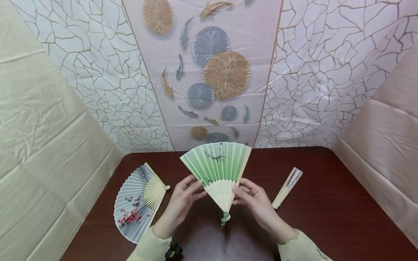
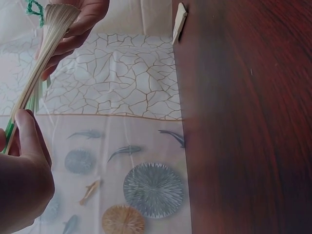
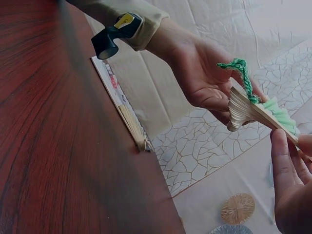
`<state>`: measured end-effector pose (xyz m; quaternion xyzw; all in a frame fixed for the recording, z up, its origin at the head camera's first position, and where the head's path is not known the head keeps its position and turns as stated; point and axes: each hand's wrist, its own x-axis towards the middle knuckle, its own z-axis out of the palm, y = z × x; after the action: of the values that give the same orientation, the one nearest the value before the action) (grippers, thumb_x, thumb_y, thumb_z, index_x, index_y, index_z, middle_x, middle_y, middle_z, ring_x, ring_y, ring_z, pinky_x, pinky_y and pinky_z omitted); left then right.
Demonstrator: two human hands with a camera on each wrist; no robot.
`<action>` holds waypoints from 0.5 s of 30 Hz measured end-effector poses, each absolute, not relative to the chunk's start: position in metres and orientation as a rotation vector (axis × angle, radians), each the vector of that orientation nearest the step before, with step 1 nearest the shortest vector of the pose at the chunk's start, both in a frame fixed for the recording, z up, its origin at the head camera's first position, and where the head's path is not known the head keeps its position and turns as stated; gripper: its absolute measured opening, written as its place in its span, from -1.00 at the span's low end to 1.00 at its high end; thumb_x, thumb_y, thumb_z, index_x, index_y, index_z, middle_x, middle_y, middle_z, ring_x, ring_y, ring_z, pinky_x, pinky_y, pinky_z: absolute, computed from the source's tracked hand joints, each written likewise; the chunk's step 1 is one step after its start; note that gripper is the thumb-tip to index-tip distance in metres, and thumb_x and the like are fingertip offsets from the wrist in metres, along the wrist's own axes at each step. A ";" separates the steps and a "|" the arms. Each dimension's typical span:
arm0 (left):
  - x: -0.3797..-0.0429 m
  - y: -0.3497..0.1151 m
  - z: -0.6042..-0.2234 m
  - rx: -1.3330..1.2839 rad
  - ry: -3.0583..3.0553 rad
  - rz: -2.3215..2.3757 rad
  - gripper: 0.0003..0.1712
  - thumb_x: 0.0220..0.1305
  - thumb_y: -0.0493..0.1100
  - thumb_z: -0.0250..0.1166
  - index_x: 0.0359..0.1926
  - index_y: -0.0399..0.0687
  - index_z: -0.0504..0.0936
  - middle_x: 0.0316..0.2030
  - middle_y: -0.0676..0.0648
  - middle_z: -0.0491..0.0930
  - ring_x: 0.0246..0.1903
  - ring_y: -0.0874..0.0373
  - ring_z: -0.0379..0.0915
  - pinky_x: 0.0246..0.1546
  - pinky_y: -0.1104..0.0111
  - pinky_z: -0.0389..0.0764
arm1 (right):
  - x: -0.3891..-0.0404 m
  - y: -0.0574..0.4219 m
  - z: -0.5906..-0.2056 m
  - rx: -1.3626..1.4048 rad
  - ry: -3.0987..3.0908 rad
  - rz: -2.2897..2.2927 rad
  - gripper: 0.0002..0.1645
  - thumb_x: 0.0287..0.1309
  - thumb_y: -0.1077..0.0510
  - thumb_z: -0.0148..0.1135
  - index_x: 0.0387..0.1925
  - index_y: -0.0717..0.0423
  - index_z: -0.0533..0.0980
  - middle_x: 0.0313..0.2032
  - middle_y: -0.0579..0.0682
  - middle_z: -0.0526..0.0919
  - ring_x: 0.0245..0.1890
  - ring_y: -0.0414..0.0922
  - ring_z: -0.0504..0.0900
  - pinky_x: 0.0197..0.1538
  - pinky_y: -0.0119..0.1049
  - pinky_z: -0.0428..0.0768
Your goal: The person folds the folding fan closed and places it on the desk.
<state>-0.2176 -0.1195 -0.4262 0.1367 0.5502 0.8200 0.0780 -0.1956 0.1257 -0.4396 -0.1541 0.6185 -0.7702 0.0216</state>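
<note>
A green folding fan [image 1: 219,166] with pale ribs and a dark branch pattern is spread partway, held up above the table. My left hand [image 1: 183,203] pinches its left edge between thumb and fingers. At the opposite edge, my right hand [image 1: 256,204] pinches the outer rib in the same way. From the pivot at the bottom hangs a green braided cord [image 1: 224,218], also visible in the right wrist view. The left wrist view shows the fan's ribs [image 2: 39,68] edge-on, running between the two hands.
On the left of the dark red table [image 1: 209,246] lies an opened grey folding fan [image 1: 137,206] with red blossoms. A closed folding fan [image 1: 288,187] lies to the right. Patterned cloth [image 1: 215,72] hangs behind, and pale cloth walls stand at both sides.
</note>
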 end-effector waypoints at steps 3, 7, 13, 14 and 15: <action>-0.217 -0.119 -0.426 0.402 1.640 2.460 -0.91 0.43 -0.26 0.24 -0.28 -0.06 0.57 -0.33 -0.03 0.54 -0.17 0.18 0.60 0.01 0.15 0.68 | -0.195 0.126 -0.440 -0.476 1.919 -2.382 -0.57 0.41 0.29 0.18 0.18 0.47 0.37 -0.30 -0.08 0.71 -0.23 -0.21 0.68 -0.15 -0.22 0.74; -0.217 -0.118 -0.428 0.398 1.639 2.454 -0.92 0.44 -0.26 0.23 -0.26 -0.05 0.59 -0.32 -0.01 0.56 -0.16 0.18 0.60 0.03 0.13 0.68 | -0.194 0.127 -0.440 -0.481 1.922 -2.368 -0.55 0.41 0.29 0.18 0.19 0.49 0.37 -0.27 -0.07 0.72 -0.23 -0.20 0.69 -0.13 -0.22 0.74; -0.216 -0.116 -0.430 0.371 1.657 2.438 -0.96 0.44 -0.26 0.23 -0.18 -0.06 0.62 -0.27 0.00 0.58 -0.15 0.18 0.59 0.04 0.10 0.67 | -0.192 0.127 -0.442 -0.498 1.919 -2.345 -0.51 0.41 0.28 0.17 0.22 0.53 0.34 -0.25 -0.06 0.74 -0.24 -0.20 0.69 -0.13 -0.23 0.73; -0.216 -0.115 -0.430 0.366 1.660 2.434 -0.95 0.43 -0.26 0.24 -0.17 -0.06 0.62 -0.26 -0.01 0.59 -0.15 0.18 0.59 0.04 0.11 0.67 | -0.192 0.127 -0.443 -0.503 1.917 -2.344 -0.51 0.41 0.29 0.17 0.22 0.53 0.34 -0.25 -0.07 0.73 -0.24 -0.20 0.69 -0.13 -0.24 0.73; -0.216 -0.115 -0.430 0.365 1.663 2.431 -0.94 0.43 -0.26 0.24 -0.15 -0.06 0.63 -0.24 -0.01 0.59 -0.14 0.18 0.59 0.03 0.12 0.67 | -0.192 0.127 -0.443 -0.506 1.916 -2.342 -0.51 0.41 0.29 0.17 0.22 0.54 0.33 -0.25 -0.07 0.73 -0.24 -0.20 0.69 -0.13 -0.24 0.73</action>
<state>-0.2155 -0.1151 -0.4302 0.1225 0.5582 0.8160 0.0869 -0.1920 0.1266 -0.4430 -0.1647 0.6242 -0.7629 0.0368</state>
